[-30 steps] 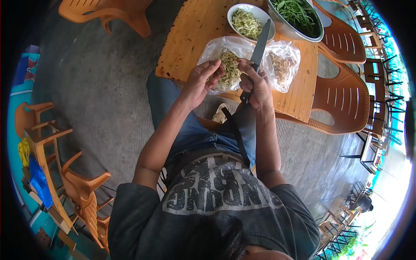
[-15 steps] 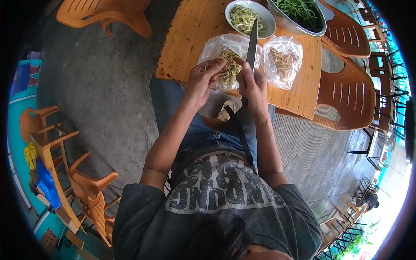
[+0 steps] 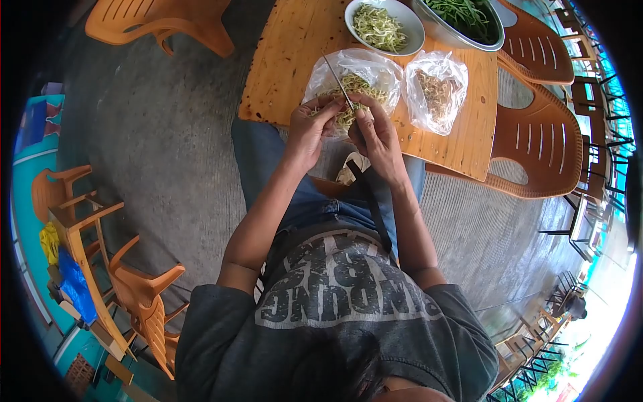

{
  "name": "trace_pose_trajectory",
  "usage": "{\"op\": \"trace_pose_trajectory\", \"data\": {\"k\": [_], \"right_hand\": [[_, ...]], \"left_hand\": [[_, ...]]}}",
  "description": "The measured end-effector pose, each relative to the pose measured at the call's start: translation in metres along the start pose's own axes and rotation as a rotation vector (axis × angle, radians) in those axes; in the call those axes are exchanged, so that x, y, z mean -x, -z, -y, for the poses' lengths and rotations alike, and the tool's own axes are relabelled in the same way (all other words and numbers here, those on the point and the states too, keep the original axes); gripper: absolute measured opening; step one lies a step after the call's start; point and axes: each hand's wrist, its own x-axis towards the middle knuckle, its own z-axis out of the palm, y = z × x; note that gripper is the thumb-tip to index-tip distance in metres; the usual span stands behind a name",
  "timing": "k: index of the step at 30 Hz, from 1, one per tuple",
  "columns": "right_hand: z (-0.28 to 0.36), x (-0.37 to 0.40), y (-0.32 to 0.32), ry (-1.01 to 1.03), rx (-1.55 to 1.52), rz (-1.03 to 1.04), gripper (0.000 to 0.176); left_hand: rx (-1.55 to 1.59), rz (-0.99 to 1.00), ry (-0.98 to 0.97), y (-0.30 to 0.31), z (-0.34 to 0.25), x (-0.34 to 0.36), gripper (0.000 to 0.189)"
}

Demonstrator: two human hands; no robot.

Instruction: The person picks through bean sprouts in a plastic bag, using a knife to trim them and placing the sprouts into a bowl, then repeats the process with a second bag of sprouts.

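My right hand (image 3: 376, 137) is wrapped around a knife whose handle is hidden in the grip. The knife's blade (image 3: 339, 82) points up and to the left, seen nearly edge-on, with its base close to my left fingertips. My left hand (image 3: 313, 130) is closed in a pinch on bean sprouts, too small to make out singly. Both hands meet at the near table edge, over an open clear plastic bag (image 3: 326, 69) of bean sprouts (image 3: 358, 86). Right of it lies a second plastic bag (image 3: 459, 74) holding brownish scraps (image 3: 435, 90).
A white bowl (image 3: 420, 41) of sprouts stands at the back of the wooden table (image 3: 281, 50). Beside it is a metal basin (image 3: 462, 45) of green leafy vegetables. Orange plastic chairs (image 3: 539, 144) stand to the right; another chair (image 3: 161, 20) is at upper left.
The knife has swung from upright to tilting left, its blade now edge-on. My right hand has turned and moved left, closer to my left hand, which stays about in place.
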Motion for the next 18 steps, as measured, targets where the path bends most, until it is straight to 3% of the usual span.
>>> {"op": "trace_pose_trajectory", "data": {"k": [8,18], "right_hand": [[0.001,0.000,-0.004,-0.008,-0.074,-0.069,0.021],[0.008,-0.015,0.004,0.028,0.104,-0.172,0.030]], "left_hand": [[-0.124,-0.031,-0.040,-0.008,-0.003,0.007,0.017],[-0.016,0.009,-0.003,0.010,-0.014,0.025,0.016]]}}
